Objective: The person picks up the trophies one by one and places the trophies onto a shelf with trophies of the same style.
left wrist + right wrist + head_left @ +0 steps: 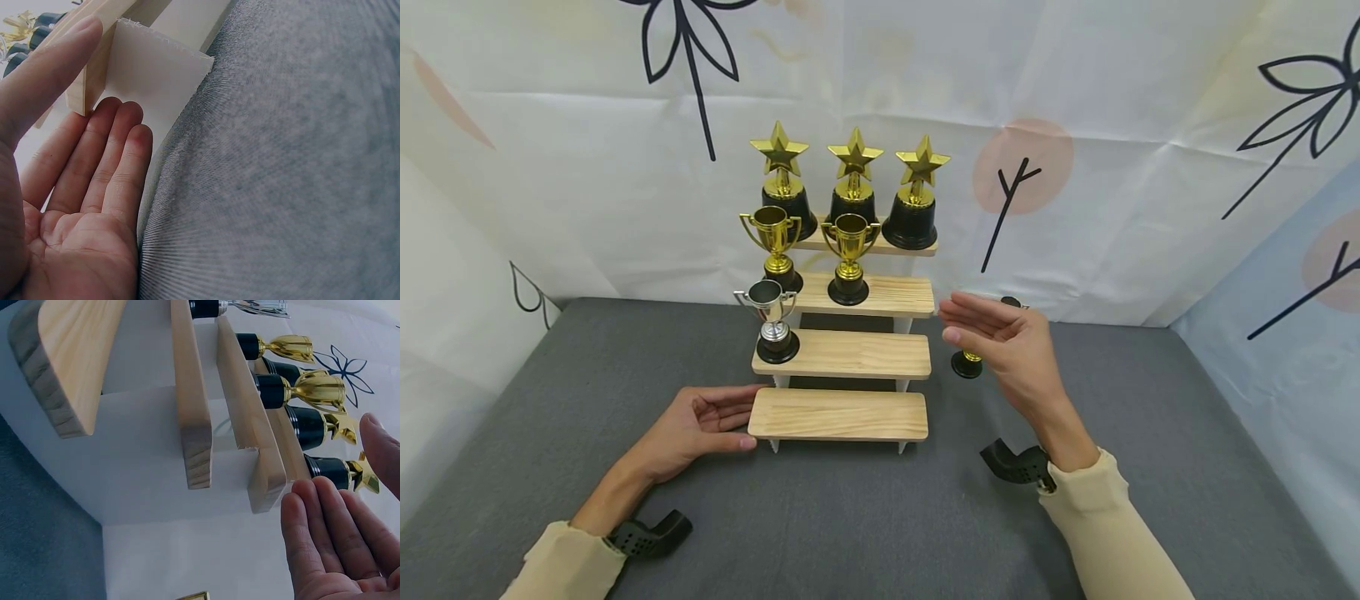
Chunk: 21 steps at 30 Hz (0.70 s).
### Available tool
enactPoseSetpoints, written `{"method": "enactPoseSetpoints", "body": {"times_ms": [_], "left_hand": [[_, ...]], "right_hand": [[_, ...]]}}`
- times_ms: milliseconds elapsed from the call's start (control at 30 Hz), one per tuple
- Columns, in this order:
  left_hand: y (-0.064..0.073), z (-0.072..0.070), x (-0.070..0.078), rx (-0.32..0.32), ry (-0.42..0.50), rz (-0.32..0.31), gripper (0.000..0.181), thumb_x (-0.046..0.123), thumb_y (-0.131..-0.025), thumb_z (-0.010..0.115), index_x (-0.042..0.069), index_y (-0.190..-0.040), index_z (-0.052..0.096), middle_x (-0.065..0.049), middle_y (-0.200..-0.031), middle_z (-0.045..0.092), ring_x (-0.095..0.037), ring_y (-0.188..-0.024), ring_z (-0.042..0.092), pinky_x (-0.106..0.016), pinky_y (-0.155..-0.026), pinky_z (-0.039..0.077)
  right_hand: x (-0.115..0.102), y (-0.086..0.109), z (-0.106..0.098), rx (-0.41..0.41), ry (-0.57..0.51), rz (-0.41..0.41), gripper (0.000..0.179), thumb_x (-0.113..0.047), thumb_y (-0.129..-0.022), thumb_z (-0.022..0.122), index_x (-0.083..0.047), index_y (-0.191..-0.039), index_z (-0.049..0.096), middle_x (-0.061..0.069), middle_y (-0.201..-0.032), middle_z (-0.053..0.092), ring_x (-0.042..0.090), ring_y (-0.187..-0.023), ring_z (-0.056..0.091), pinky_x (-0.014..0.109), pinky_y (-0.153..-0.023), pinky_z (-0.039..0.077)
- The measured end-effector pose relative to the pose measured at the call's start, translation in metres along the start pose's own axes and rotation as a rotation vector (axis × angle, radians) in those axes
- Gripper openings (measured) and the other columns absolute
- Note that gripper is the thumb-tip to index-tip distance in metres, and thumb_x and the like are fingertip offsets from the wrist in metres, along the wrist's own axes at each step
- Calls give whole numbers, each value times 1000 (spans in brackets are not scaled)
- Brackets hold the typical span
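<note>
A stepped wooden display stand (838, 417) stands on the table, holding small trophies. My left hand (707, 425) is at the left end of its lowest step, fingers extended; in the left wrist view the thumb lies over the wooden board (78, 94) and the fingertips reach its end. To the right of the upper steps my right hand (1003, 346) is raised with straight fingers, holding nothing. Behind it, a trophy with a black base (966, 365) and a bit of gold is mostly hidden. A silver cup trophy (773, 321) occupies the second step's left end.
Three gold star trophies (853, 167) line the top step. Below them are two gold cup trophies, one at left (775, 237) and one mid-step (850, 254). A small dark thing (1011, 302) shows past my right hand. White patterned cloth (1112, 208) hangs behind the grey table (820, 525).
</note>
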<state>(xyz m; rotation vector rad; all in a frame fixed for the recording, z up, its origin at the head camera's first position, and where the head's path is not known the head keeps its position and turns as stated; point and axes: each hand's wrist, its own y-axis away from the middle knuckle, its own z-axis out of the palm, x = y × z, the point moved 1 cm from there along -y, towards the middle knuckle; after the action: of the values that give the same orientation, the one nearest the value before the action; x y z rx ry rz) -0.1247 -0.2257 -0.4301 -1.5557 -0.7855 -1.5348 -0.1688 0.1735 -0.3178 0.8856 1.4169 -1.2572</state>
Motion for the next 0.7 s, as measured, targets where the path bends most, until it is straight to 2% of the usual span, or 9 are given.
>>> {"method": "enactPoseSetpoints", "body": {"times_ms": [300, 700], "left_hand": [[-1, 0, 0, -2, 1, 0, 70, -16, -82, 75, -26, -140, 36, -4, -137, 63, -17, -123, 62, -33, -102, 54], [0, 0, 0, -2, 7, 7, 70, -16, -82, 75, -27, -140, 37, -3, -136, 63, -18, -123, 62, -33, -102, 54]], "right_hand": [[4, 9, -9, 18, 14, -42, 49, 16, -85, 72, 11, -133, 60, 8, -116, 74, 22, -109, 71, 37, -95, 60], [11, 13, -24, 59, 26, -18, 47, 11, -87, 74, 6, -132, 64, 7, -115, 74, 23, -109, 70, 34, -94, 60]]}}
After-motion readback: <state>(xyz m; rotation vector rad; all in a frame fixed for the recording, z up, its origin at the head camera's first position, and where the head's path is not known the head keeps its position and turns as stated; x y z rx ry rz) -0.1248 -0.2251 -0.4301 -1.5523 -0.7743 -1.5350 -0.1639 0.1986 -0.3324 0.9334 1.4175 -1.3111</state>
